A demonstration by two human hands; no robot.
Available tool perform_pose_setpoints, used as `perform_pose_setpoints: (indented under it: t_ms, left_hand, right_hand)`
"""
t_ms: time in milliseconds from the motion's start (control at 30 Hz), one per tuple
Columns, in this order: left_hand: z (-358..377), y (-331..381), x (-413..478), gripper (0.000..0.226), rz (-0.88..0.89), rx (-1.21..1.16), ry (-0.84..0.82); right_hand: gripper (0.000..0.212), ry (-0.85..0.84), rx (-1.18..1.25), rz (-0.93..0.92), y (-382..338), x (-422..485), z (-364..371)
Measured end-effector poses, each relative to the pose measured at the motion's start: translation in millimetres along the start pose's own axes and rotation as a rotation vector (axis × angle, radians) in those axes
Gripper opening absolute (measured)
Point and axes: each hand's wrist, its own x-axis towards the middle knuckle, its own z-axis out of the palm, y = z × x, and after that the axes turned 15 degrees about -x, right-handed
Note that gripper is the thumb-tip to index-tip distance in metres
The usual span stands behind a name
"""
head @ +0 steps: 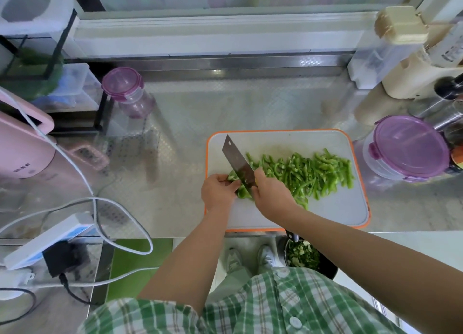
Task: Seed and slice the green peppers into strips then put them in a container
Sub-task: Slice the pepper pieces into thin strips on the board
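A white cutting board with an orange rim (280, 216) lies on the steel counter. A long pile of green pepper strips (308, 173) covers its middle and right side. At the board's left edge my left hand (218, 190) holds down an uncut piece of green pepper (242, 192) with curled fingers. My right hand (271, 196) grips the handle of a cleaver (238, 162), whose blade stands on that piece just beside my left fingers. A round container with a purple lid (411, 149) sits shut to the right of the board.
A purple-lidded jar (130, 93) stands at the back left. A pink appliance (22, 145), a power strip (47, 238) and loose cables crowd the left. Beige and steel items fill the back right corner. A dark bin with pepper scraps (304, 254) sits on the floor below the counter edge.
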Motion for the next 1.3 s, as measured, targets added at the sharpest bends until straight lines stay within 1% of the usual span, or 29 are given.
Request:
perform_pose_setpoints:
  t_ms: [200,500,800,900,1067,1133,1200,1300]
  left_hand:
    - [1.1,0.2,-1.4,0.03,0.027,0.025,0.002]
    - [1.6,2.0,-0.7,0.027,0.017,0.026,0.003]
    - [-4.1,7.7,0.0,0.027,0.013,0.038,0.011]
    - [-10.1,9.3,-1.2,0.024,0.006,0.054,-0.003]
    - [-11.5,10.8,-6.8,0.028,-0.048,-0.064,-0.004]
    - [-9.1,14.5,-9.1,0.032,-0.071,-0.098,0.003]
    - [-7.1,16.9,-10.7,0.033,-0.087,-0.125,0.01]
    - [-6.4,15.6,-9.8,0.029,-0.088,-0.101,0.017]
  right_hand:
    - [0.013,0.007,0.004,0.016,-3.8,-4.0,0.1]
    - [0.02,-0.028,-0.163,0.05,-11.0,-1.4,5.3]
    - [0.019,-0.039,-0.215,0.039,-18.7,10.3,14.8]
    - [0.016,-0.018,-0.171,0.042,-15.3,16.1,17.6]
    - [0.021,0.047,-0.012,0.098,-4.9,17.0,18.1]
    - [0.025,0.078,0.012,0.075,-5.3,16.7,12.6]
    - [0.023,0.081,0.024,0.024,-6.7,14.0,5.0]
    - [0.018,0.04,-0.021,-0.019,-8.3,7.3,-0.8]
